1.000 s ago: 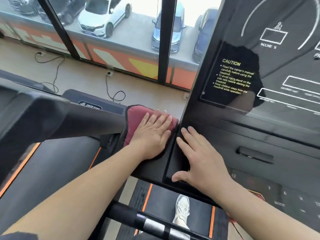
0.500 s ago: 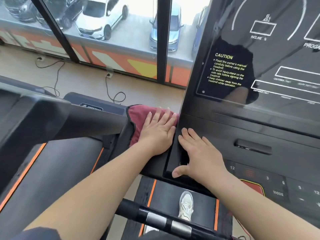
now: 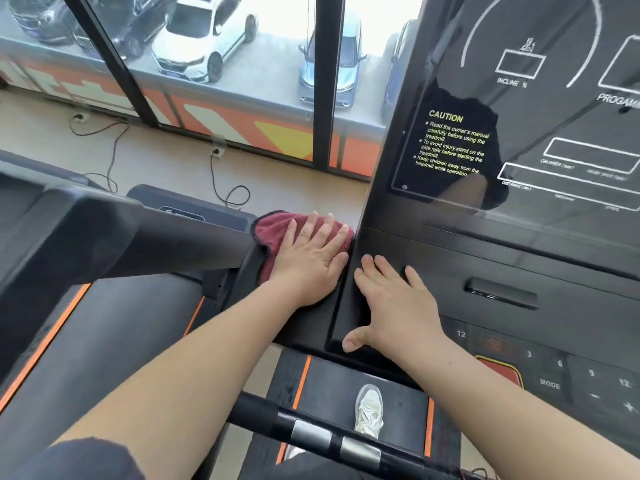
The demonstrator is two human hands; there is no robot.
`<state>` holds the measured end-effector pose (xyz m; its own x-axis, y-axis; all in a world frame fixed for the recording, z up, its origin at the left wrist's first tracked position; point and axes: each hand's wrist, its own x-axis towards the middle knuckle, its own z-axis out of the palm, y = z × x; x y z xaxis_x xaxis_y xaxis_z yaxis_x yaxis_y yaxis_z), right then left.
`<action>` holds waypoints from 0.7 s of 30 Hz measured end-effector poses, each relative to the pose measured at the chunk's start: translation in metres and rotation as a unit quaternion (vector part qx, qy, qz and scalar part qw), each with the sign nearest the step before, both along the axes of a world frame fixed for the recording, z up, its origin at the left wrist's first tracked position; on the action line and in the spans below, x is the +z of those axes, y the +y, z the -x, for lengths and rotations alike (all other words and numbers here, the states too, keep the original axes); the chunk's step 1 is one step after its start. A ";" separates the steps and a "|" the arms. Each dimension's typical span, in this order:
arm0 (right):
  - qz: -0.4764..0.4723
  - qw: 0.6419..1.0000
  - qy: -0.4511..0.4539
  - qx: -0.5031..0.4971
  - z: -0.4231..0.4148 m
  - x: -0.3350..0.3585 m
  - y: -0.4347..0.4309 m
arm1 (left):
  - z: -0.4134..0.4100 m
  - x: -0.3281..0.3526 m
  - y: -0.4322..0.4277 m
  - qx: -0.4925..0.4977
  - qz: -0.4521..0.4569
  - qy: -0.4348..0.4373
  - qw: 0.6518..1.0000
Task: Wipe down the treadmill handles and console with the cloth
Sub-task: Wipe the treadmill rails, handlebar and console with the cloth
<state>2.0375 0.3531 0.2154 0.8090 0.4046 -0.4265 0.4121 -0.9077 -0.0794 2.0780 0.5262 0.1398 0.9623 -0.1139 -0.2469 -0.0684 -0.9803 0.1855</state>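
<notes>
A dark red cloth (image 3: 272, 230) lies on the black ledge (image 3: 304, 327) at the left edge of the treadmill console (image 3: 519, 261). My left hand (image 3: 308, 263) presses flat on the cloth with the fingers spread, covering its right half. Just to the right, my right hand (image 3: 391, 306) rests flat on the console's sloped panel, fingers apart and holding nothing. The glossy display (image 3: 554, 133) with its caution text rises above. A black handlebar with silver sensor plates (image 3: 325, 438) crosses below my arms.
A neighbouring treadmill (image 3: 104, 244) with orange-edged belt fills the left side. Floor cables (image 3: 225, 188) run to sockets under the window wall. My shoe (image 3: 370, 407) stands on the belt below. The keypad with a red button (image 3: 498, 368) sits at the lower right.
My left hand has slid the cloth a little farther along the ledge toward the console edge. My right hand has stayed planted on the panel.
</notes>
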 end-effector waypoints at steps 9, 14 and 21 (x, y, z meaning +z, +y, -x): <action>0.069 0.997 -0.022 0.010 0.007 0.012 0.034 | 0.084 -0.011 0.096 0.079 0.059 -0.108 0.989; 0.030 0.999 0.009 -0.018 0.011 0.016 0.029 | 0.118 -0.010 0.119 0.322 0.182 -0.014 0.929; 0.009 0.999 0.012 -0.039 0.013 0.021 0.026 | 0.097 0.011 0.040 0.030 0.126 -0.137 0.982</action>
